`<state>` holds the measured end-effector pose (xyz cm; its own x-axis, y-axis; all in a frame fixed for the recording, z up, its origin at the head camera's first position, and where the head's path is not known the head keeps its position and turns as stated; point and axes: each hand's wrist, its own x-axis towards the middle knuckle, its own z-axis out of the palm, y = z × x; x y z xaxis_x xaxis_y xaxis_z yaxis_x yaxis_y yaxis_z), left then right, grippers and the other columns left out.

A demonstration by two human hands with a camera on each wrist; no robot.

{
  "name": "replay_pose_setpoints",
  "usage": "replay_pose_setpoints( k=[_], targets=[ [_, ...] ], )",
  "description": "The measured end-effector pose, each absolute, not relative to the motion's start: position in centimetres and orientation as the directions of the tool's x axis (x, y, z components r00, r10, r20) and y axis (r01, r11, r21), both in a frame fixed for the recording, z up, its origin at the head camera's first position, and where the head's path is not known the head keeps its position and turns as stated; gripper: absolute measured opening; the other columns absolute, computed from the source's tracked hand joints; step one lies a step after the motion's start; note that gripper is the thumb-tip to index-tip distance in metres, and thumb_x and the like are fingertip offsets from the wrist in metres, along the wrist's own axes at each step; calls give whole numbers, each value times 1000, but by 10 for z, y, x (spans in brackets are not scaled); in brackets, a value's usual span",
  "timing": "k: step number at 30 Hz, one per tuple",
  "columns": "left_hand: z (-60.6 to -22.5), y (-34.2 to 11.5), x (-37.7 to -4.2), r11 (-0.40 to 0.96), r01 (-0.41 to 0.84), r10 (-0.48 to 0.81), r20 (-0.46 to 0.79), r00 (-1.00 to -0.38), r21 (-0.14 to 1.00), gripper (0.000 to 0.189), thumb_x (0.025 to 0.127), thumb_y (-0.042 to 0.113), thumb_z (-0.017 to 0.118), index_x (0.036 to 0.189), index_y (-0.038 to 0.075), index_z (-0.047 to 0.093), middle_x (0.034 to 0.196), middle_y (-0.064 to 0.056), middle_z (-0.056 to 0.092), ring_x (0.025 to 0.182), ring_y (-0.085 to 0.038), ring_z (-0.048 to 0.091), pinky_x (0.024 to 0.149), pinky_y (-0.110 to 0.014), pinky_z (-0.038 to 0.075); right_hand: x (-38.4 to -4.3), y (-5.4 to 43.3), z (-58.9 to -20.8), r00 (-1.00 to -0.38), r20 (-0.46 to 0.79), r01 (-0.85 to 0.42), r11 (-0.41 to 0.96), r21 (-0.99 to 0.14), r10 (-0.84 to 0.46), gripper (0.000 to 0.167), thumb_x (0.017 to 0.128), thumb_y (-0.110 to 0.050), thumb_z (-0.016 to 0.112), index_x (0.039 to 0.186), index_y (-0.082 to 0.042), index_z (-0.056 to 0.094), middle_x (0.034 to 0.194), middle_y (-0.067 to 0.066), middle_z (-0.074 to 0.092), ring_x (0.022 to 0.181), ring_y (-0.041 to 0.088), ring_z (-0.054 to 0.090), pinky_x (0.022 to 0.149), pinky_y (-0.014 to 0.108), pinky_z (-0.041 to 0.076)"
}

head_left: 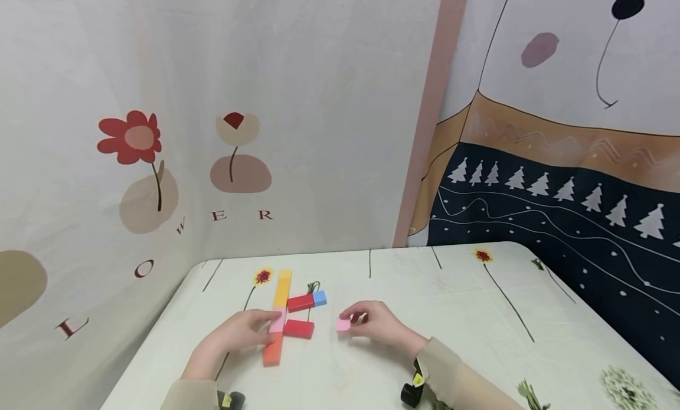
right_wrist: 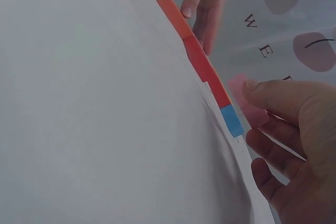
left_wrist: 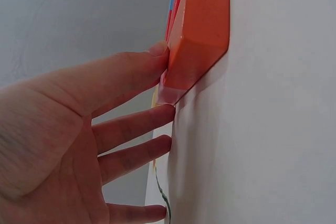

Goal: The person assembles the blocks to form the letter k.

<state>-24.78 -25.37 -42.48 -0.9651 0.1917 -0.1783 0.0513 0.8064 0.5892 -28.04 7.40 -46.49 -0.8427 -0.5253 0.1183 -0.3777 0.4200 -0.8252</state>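
Observation:
A row of blocks lies on the table: yellow [head_left: 283,287], pink [head_left: 277,322] and orange [head_left: 273,353] end to end. My left hand [head_left: 239,332] pinches the pink block in the row between thumb and forefinger, close to the orange one; the other fingers are spread in the left wrist view. To the right of the row, a red block [head_left: 300,304] has a blue block [head_left: 319,298] at its end, and a second red block [head_left: 299,329] lies nearer me. Farther right, my right hand [head_left: 378,324] holds a small pink block [head_left: 343,324] between thumb and fingers.
The table [head_left: 425,292] has a pale flower-printed cover. Printed cloth [head_left: 329,133] stands behind it and at the left, with a dark tree-patterned part [head_left: 531,215] at the right. Each wrist wears a black camera strap [head_left: 417,377].

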Motion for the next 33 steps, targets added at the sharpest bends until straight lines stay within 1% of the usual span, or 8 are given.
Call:
replay_pose_setpoints(
  k=[5, 9, 18, 33],
  targets=[
    [-425, -254, -247, 809, 48, 188, -180, -966, 586, 57, 77, 27, 82, 130, 20, 64, 130, -11, 59, 125, -38, 47, 98, -62, 40, -281, 68, -466, -844, 103, -365, 424, -829, -526, 27, 80, -22, 81, 107, -23, 74, 90, -9, 65, 80, 12, 57, 67, 24, 49],
    [-425, -254, -247, 808, 42, 183, -182, -966, 588, 57, 77, 27, 82, 130, 20, 64, 130, -11, 59, 125, -38, 47, 98, -62, 40, -282, 64, -467, -838, 95, -362, 417, -834, -537, 27, 80, -21, 81, 107, -22, 74, 90, -8, 65, 80, 12, 57, 67, 24, 48],
    [-425, -254, -247, 813, 45, 186, -187, -965, 581, 59, 76, 29, 83, 131, 21, 63, 130, -8, 60, 122, -34, 50, 98, -61, 41, -283, 53, -473, -832, 106, -379, 419, -825, -545, 27, 79, -24, 82, 104, -23, 74, 87, -10, 65, 77, 9, 58, 66, 23, 49],
    [-429, -255, -251, 814, 47, 190, -188, -964, 578, 60, 75, 30, 83, 131, 21, 63, 130, -8, 60, 123, -34, 49, 97, -61, 41, -280, 39, -471, -838, 106, -377, 427, -822, -536, 24, 79, -18, 82, 102, -19, 75, 86, -11, 64, 77, 7, 56, 67, 22, 50]
  ],
)
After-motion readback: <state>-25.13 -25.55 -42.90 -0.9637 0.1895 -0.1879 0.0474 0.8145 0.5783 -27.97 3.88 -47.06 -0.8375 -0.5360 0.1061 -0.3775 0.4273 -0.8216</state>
